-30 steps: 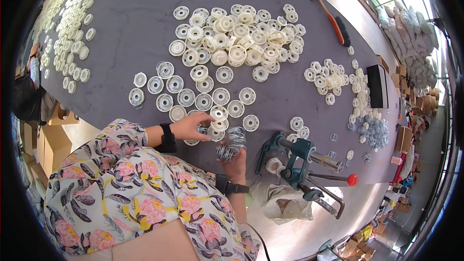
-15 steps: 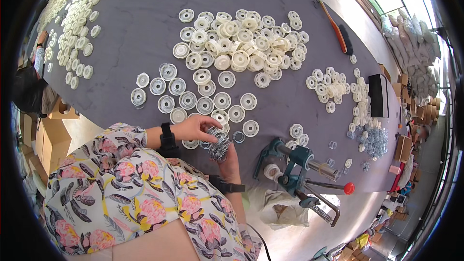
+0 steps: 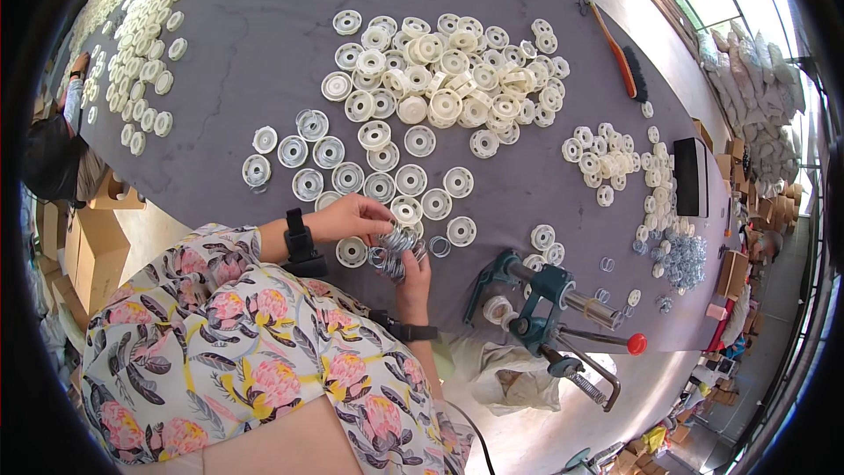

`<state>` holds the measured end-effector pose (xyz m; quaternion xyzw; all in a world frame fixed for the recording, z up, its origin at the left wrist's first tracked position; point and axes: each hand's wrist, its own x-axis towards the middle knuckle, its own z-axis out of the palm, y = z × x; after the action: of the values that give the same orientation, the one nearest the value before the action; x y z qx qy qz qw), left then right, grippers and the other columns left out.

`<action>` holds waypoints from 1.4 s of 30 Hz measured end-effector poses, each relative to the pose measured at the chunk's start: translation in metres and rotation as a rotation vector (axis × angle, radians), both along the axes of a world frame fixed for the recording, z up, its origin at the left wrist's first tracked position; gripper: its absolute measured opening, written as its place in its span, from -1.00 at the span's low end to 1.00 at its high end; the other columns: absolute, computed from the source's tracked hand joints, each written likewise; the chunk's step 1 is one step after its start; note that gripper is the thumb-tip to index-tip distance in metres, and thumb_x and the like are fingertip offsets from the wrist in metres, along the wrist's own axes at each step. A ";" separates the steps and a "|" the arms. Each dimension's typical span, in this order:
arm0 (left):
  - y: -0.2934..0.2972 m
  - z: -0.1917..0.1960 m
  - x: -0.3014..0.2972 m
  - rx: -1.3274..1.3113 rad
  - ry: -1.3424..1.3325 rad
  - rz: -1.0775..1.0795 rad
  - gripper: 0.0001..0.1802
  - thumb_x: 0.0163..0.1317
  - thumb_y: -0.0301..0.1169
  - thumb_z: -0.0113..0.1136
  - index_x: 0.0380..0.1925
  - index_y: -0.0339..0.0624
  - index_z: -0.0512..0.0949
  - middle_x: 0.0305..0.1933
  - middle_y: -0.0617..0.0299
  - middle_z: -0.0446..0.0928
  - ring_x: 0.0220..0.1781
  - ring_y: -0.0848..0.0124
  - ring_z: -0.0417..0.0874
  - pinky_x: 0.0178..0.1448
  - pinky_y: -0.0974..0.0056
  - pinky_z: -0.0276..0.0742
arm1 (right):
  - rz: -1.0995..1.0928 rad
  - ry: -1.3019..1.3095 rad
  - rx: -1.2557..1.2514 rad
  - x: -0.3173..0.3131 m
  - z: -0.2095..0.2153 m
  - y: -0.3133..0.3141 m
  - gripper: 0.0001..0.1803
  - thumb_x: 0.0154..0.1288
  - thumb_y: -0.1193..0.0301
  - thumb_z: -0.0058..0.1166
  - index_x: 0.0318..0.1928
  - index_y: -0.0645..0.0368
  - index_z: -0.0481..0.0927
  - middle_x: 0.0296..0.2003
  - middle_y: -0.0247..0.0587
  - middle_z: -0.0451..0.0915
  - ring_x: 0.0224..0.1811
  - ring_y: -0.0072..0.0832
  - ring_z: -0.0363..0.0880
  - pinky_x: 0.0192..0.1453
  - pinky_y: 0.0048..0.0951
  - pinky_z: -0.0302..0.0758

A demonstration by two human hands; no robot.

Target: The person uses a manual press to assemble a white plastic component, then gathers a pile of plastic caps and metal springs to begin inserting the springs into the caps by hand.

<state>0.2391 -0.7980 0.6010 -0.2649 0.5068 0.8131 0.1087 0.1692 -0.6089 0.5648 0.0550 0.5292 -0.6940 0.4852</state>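
Between both hands, low in the middle of the view, is a tangled clump of silvery wire springs (image 3: 397, 244). My left hand (image 3: 359, 215) reaches in from the left, thumb and fingers pinching coils at the clump's upper side. From below, my right hand (image 3: 412, 286) wraps its fingers around the lower part, and some of its fingertips are hidden by the wire. Round white plastic wheels (image 3: 379, 187) lie flat just beyond my hands, several with wire coils seated in them. A loose spring (image 3: 440, 247) rests on the table right of the clump.
A heap of cream wheels (image 3: 444, 79) covers the table's far middle. To my right stands a green lever press (image 3: 536, 299) with a red knob. Farther right lie small white parts (image 3: 608, 158), a pile of springs (image 3: 681, 262), a black tray (image 3: 690, 178) and a brush (image 3: 618, 53).
My left hand has shifted slightly up and left, and the clump has risen and spread differently between my hands. The whole table appears slightly shifted to the right in view.
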 end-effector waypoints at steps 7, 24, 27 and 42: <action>0.013 -0.002 -0.002 0.175 -0.240 0.177 -0.68 0.22 -0.26 0.15 -0.19 -0.31 0.53 -0.39 0.23 0.56 -0.48 0.53 0.59 -0.38 0.47 0.54 | -0.065 0.488 0.040 -0.001 0.012 -0.008 -0.43 0.10 0.49 0.18 0.13 0.34 0.30 -0.10 -0.21 0.49 -0.17 -0.51 0.51 -0.05 -0.53 0.43; 0.032 -0.002 0.012 0.062 0.105 0.217 -0.70 0.29 -0.32 0.04 -0.05 -0.22 0.49 -0.16 0.26 0.54 -0.27 0.54 0.56 -0.18 0.44 0.54 | 0.303 -0.210 -0.205 -0.017 0.012 0.024 -0.25 0.30 -0.24 -0.48 -0.05 0.23 0.42 -0.36 -0.21 0.58 -0.36 -0.44 0.58 -0.35 -0.48 0.51; 0.024 0.000 0.012 0.045 0.002 0.259 -0.68 0.29 -0.33 0.04 -0.01 -0.22 0.44 -0.18 0.29 0.53 -0.26 0.55 0.55 -0.15 0.43 0.52 | 0.248 0.117 -0.001 -0.009 -0.006 0.023 -0.31 0.36 -0.15 -0.48 -0.10 0.23 0.46 -0.36 -0.22 0.58 -0.36 -0.44 0.58 -0.28 -0.47 0.51; 0.018 0.020 0.047 -0.192 -0.081 0.156 -0.64 0.23 -0.18 0.09 -0.09 -0.18 0.41 -0.52 0.37 0.43 -0.66 0.62 0.36 -0.60 0.50 0.31 | -0.169 0.197 0.147 0.017 0.015 -0.018 -0.81 0.31 0.36 -0.13 -0.36 0.19 0.48 -0.43 -0.31 0.51 -0.43 -0.52 0.47 -0.28 -0.53 0.41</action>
<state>0.2865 -0.7804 0.6214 -0.3454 0.5554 0.7555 0.0397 0.1858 -0.6267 0.5796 0.0661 0.6170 -0.6938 0.3655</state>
